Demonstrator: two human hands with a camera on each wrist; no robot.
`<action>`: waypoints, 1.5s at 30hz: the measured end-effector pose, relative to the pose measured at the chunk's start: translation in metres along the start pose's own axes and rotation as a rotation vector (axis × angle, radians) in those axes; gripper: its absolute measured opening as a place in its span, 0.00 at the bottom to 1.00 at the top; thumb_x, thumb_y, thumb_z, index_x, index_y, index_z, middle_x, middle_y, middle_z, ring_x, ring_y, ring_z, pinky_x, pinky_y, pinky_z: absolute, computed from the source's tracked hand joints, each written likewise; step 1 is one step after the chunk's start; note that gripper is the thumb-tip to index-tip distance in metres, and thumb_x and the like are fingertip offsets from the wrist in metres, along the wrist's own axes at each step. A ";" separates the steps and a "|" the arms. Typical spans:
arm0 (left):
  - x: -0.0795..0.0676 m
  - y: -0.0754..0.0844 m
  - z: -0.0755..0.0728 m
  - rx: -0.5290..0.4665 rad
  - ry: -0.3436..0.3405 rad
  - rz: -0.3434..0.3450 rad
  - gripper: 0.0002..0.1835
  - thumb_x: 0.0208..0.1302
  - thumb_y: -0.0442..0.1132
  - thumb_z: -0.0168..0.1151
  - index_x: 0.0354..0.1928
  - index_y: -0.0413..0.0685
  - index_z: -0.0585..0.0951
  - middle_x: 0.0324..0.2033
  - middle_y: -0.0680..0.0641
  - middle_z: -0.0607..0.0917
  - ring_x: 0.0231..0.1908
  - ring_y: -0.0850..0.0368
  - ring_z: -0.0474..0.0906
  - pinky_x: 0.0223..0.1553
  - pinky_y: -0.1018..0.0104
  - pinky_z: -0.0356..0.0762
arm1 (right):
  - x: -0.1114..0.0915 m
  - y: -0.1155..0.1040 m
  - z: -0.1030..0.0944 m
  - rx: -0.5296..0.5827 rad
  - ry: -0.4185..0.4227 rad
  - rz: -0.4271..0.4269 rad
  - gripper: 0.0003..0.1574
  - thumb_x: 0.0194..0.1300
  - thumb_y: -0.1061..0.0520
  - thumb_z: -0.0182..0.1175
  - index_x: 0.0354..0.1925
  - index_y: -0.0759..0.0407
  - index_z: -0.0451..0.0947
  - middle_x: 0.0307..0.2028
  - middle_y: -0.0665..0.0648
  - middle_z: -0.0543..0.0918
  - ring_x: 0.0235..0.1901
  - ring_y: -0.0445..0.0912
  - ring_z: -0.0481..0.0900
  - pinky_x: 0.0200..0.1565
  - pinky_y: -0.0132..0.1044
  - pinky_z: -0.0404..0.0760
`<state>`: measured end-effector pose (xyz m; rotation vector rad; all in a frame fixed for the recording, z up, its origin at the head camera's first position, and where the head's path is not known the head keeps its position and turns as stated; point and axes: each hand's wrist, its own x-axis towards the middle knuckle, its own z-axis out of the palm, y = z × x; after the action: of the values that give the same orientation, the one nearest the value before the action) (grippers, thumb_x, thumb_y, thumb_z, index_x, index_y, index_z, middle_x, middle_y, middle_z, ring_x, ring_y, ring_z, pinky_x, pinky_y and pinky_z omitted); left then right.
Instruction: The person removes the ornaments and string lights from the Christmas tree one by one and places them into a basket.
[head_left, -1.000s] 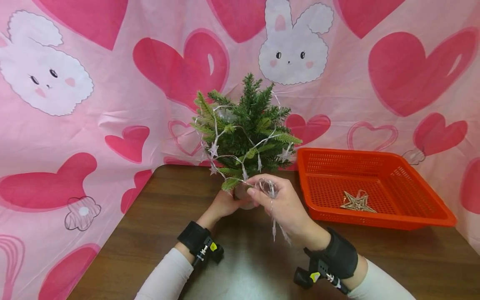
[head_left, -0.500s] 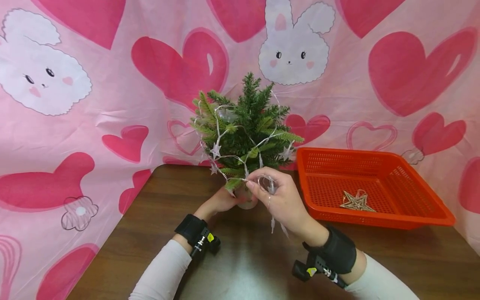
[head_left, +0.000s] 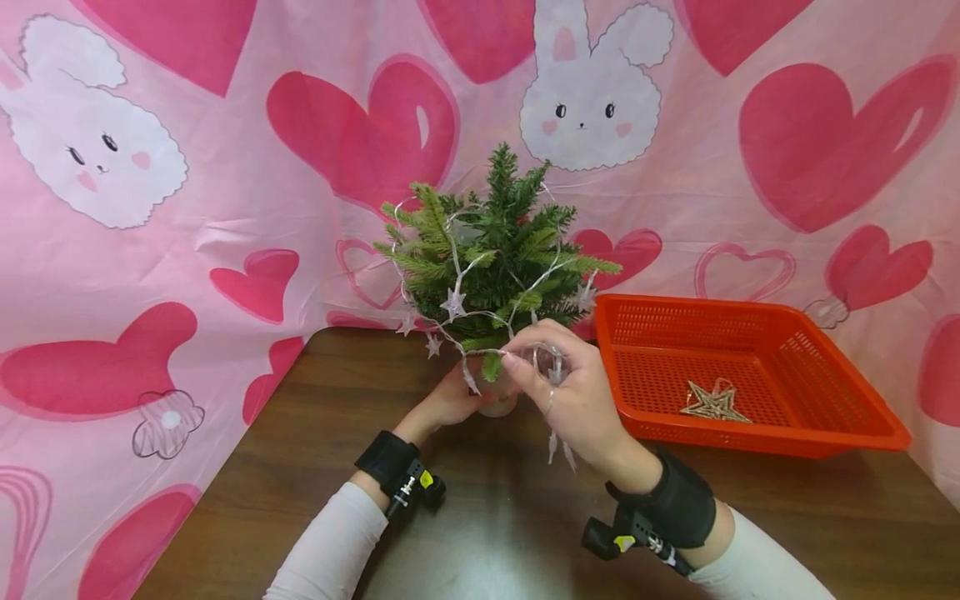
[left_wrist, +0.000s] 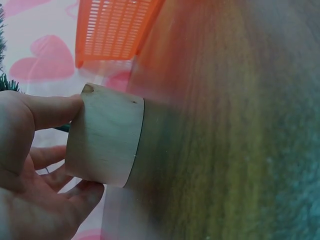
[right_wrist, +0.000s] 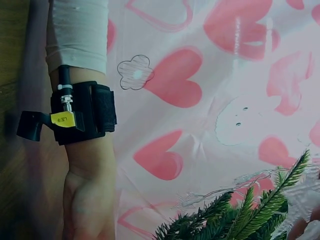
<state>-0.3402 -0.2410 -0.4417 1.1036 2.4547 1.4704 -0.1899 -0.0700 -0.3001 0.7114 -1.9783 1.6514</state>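
Observation:
A small artificial Christmas tree (head_left: pixel 498 242) stands at the back of the table, draped with a clear-wired string of star lights (head_left: pixel 453 304). Low on the tree, my left hand (head_left: pixel 444 402) holds its round wooden base (left_wrist: pixel 106 137), fingers and thumb around the upper edge in the left wrist view. My right hand (head_left: pixel 576 392) pinches the wire in front of the lower branches. A loose coil of the same string sits in that palm, and a few lights dangle below it. The right wrist view catches green branch tips (right_wrist: pixel 255 212) and a star light close up.
To the right of the tree, an orange perforated basket (head_left: pixel 750 446) contains a gold glitter star (head_left: pixel 715 403). Behind the brown wooden table (head_left: pixel 300 467) hangs a pink cloth (head_left: pixel 480 108) with hearts and rabbits.
The tree has turned a little, its front branches and star lights shifting right. My right hand has risen slightly with the wire; the left hand stays at the base.

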 end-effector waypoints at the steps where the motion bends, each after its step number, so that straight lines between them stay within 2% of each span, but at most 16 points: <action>1: 0.000 0.001 0.000 0.010 0.007 -0.004 0.36 0.58 0.32 0.69 0.68 0.44 0.66 0.63 0.41 0.75 0.63 0.46 0.72 0.67 0.45 0.66 | 0.000 -0.001 -0.001 -0.015 0.007 -0.011 0.05 0.64 0.65 0.63 0.40 0.58 0.83 0.36 0.53 0.81 0.35 0.45 0.79 0.39 0.36 0.81; 4: 0.000 0.004 0.001 0.064 0.034 -0.003 0.35 0.57 0.32 0.69 0.67 0.40 0.67 0.62 0.39 0.75 0.61 0.45 0.72 0.66 0.45 0.67 | 0.000 -0.003 -0.002 -0.037 0.024 -0.042 0.04 0.63 0.65 0.64 0.38 0.59 0.83 0.40 0.55 0.83 0.43 0.46 0.78 0.47 0.37 0.79; 7: 0.000 0.007 0.004 0.149 0.072 -0.004 0.32 0.55 0.33 0.70 0.63 0.37 0.70 0.57 0.37 0.78 0.58 0.44 0.75 0.63 0.46 0.70 | 0.000 -0.005 -0.002 -0.015 0.028 -0.057 0.04 0.64 0.66 0.62 0.38 0.62 0.82 0.43 0.58 0.84 0.47 0.48 0.80 0.50 0.37 0.79; 11: -0.002 0.010 0.008 0.274 0.113 -0.057 0.30 0.54 0.37 0.73 0.58 0.36 0.74 0.52 0.37 0.81 0.57 0.41 0.73 0.61 0.46 0.70 | -0.002 -0.008 -0.003 0.043 0.025 -0.066 0.04 0.66 0.68 0.59 0.39 0.65 0.79 0.48 0.60 0.86 0.46 0.48 0.85 0.51 0.37 0.82; 15: -0.003 0.011 0.010 0.339 0.125 -0.103 0.33 0.55 0.42 0.73 0.60 0.37 0.73 0.53 0.38 0.81 0.60 0.40 0.70 0.61 0.46 0.70 | -0.004 -0.009 -0.004 0.096 0.017 -0.115 0.04 0.68 0.68 0.56 0.41 0.69 0.75 0.51 0.59 0.87 0.42 0.47 0.88 0.53 0.39 0.82; 17: -0.004 0.012 0.010 0.339 0.132 -0.108 0.33 0.56 0.43 0.73 0.61 0.37 0.73 0.54 0.38 0.81 0.60 0.40 0.70 0.60 0.45 0.71 | -0.004 -0.010 -0.005 0.132 0.005 -0.138 0.04 0.69 0.69 0.53 0.42 0.71 0.72 0.51 0.58 0.87 0.42 0.48 0.88 0.42 0.35 0.84; 19: -0.004 0.012 0.011 0.340 0.138 -0.113 0.33 0.57 0.43 0.72 0.62 0.37 0.73 0.56 0.38 0.80 0.61 0.40 0.70 0.60 0.45 0.72 | -0.004 -0.011 -0.006 0.163 -0.009 -0.150 0.03 0.71 0.69 0.49 0.41 0.71 0.68 0.52 0.58 0.86 0.43 0.49 0.89 0.28 0.30 0.81; 22: -0.005 0.012 0.012 0.343 0.151 -0.117 0.34 0.57 0.43 0.72 0.62 0.36 0.73 0.57 0.36 0.79 0.61 0.39 0.70 0.60 0.44 0.71 | -0.004 -0.012 -0.006 0.207 -0.015 -0.135 0.03 0.74 0.67 0.44 0.42 0.67 0.64 0.52 0.55 0.87 0.44 0.49 0.89 0.12 0.31 0.62; 23: -0.005 0.012 0.012 0.352 0.153 -0.120 0.34 0.57 0.43 0.71 0.63 0.36 0.72 0.57 0.36 0.79 0.61 0.39 0.70 0.60 0.44 0.71 | -0.004 -0.012 -0.006 0.220 -0.012 -0.128 0.04 0.74 0.67 0.42 0.42 0.64 0.64 0.52 0.53 0.87 0.44 0.49 0.89 0.11 0.30 0.60; 28: -0.006 0.012 0.014 0.351 0.156 -0.160 0.35 0.58 0.46 0.70 0.63 0.36 0.71 0.59 0.35 0.77 0.62 0.39 0.69 0.60 0.43 0.71 | -0.005 -0.013 -0.006 0.311 0.005 -0.091 0.11 0.76 0.65 0.39 0.44 0.49 0.64 0.47 0.49 0.89 0.44 0.46 0.89 0.11 0.33 0.62; 32: -0.007 0.014 0.016 0.346 0.179 -0.154 0.31 0.58 0.47 0.70 0.59 0.37 0.73 0.56 0.34 0.78 0.58 0.38 0.73 0.56 0.44 0.74 | -0.004 -0.013 -0.005 0.366 0.011 -0.072 0.11 0.77 0.64 0.39 0.45 0.49 0.64 0.41 0.48 0.89 0.39 0.44 0.89 0.11 0.34 0.61; 35: -0.008 0.017 0.017 0.342 0.197 -0.153 0.31 0.58 0.47 0.70 0.59 0.36 0.74 0.55 0.34 0.78 0.56 0.37 0.75 0.56 0.44 0.74 | -0.005 -0.012 -0.005 0.345 0.037 -0.089 0.10 0.76 0.66 0.42 0.44 0.51 0.65 0.35 0.49 0.86 0.33 0.44 0.89 0.11 0.34 0.61; 39: -0.008 0.017 0.017 0.341 0.207 -0.181 0.36 0.58 0.49 0.70 0.62 0.33 0.72 0.58 0.33 0.79 0.60 0.35 0.73 0.60 0.42 0.71 | -0.005 -0.012 -0.006 0.272 0.077 -0.135 0.06 0.70 0.71 0.51 0.43 0.64 0.65 0.32 0.52 0.82 0.27 0.46 0.84 0.19 0.34 0.75; 42: -0.008 0.017 0.018 0.333 0.209 -0.210 0.36 0.58 0.49 0.70 0.63 0.34 0.72 0.59 0.34 0.78 0.61 0.34 0.72 0.62 0.41 0.70 | -0.007 -0.013 -0.006 0.213 0.091 -0.132 0.14 0.62 0.74 0.59 0.42 0.72 0.64 0.33 0.53 0.80 0.25 0.47 0.80 0.27 0.36 0.82; 45: -0.009 0.017 0.019 0.328 0.219 -0.219 0.36 0.58 0.49 0.70 0.63 0.35 0.72 0.59 0.34 0.78 0.62 0.33 0.72 0.61 0.39 0.69 | -0.009 -0.014 -0.007 0.088 0.106 -0.117 0.20 0.54 0.75 0.67 0.42 0.70 0.68 0.33 0.52 0.78 0.27 0.43 0.76 0.26 0.32 0.78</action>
<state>-0.3169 -0.2278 -0.4408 0.7094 2.9357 1.2127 -0.1736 -0.0638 -0.2942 0.7409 -1.7663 1.6786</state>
